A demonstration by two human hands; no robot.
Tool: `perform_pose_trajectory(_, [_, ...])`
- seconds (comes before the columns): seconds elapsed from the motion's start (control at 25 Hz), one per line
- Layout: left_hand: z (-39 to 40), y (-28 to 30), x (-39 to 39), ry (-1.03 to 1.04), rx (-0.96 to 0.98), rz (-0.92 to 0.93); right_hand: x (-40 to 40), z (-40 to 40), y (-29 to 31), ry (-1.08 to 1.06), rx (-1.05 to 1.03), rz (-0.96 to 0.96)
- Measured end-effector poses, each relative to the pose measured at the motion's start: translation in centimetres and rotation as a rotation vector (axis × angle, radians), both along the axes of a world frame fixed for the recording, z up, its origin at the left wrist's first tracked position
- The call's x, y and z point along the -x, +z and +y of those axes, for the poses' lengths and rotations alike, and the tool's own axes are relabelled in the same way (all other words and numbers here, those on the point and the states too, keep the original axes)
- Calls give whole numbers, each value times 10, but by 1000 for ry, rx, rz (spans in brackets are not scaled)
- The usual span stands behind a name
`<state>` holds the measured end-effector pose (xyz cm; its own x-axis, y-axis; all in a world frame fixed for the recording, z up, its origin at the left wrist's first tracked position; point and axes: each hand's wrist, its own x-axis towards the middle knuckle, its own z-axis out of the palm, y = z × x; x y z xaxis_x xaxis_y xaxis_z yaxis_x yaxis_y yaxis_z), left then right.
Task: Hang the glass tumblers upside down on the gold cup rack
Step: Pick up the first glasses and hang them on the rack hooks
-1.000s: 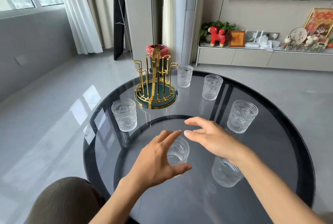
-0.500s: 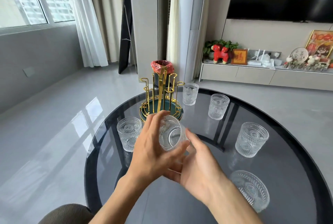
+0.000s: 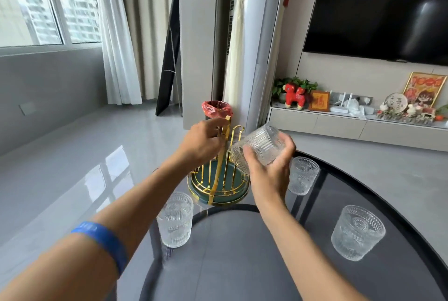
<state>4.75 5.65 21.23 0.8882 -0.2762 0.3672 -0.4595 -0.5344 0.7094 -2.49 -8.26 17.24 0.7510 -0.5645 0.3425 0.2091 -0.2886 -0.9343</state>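
The gold cup rack (image 3: 219, 179) with a dark green base stands at the far side of the round dark glass table (image 3: 242, 264). My left hand (image 3: 202, 142) grips the rack's upper handle. My right hand (image 3: 268, 172) holds a ribbed glass tumbler (image 3: 260, 147), tilted on its side, mouth toward the rack's right pegs. Three more tumblers stand upright on the table: one at the near left (image 3: 175, 219), one right of the rack (image 3: 302, 176), one at the near right (image 3: 357, 231).
A bin with a red liner (image 3: 216, 109) stands on the floor behind the rack. A low TV cabinet (image 3: 339, 126) with ornaments runs along the right wall. Grey floor lies left of the table.
The tumbler passed from my left hand to my right and went forward to the rack. My left hand reached up and took the rack's handle. The view tilted upward.
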Motion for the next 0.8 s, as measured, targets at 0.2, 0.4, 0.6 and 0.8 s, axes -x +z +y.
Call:
perform_pose_trajectory(0.2, [0,-6,-47,-23,-449,-151,-42,6,-10,8,518,30])
perform_pose_trajectory(0.4, [1,-8,-52,-9,-536,-195,-47,6,-38,43,621,257])
perform_pose_trajectory(0.6, [-1,-12,-45,27,-612,-173,-50,5,-46,78,625,347])
perform_pose_trajectory(0.8, [-7,-17,-41,44,-587,-133,-48,2,-43,98,668,371])
